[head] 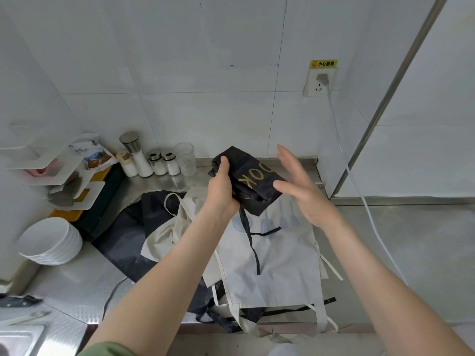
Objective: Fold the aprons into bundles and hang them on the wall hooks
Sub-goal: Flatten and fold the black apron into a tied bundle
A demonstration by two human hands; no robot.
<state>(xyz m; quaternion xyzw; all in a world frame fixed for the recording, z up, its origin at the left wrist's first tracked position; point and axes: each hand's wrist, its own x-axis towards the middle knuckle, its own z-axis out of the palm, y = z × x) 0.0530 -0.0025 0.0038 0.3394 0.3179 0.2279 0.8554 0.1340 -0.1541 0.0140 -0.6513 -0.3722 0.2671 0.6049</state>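
A black apron (250, 177) with gold lettering is folded into a thick bundle and held above the steel counter. My left hand (222, 186) grips its left side, thumb on top. A black strap (253, 242) dangles from the bundle. My right hand (299, 182) hovers at the bundle's right side with fingers straight and spread; whether it touches the cloth I cannot tell. Below lies a cream apron (272, 253) with a cutlery print, spread flat over a dark apron (133, 235). No wall hooks are in view.
Salt shakers and a glass (156, 160) stand against the back wall. A stack of white bowls (52, 241) sits at the left beside a white rack (51, 173). A wall socket (320, 82) has a white cable running down the right. A sink corner (18, 340) shows bottom left.
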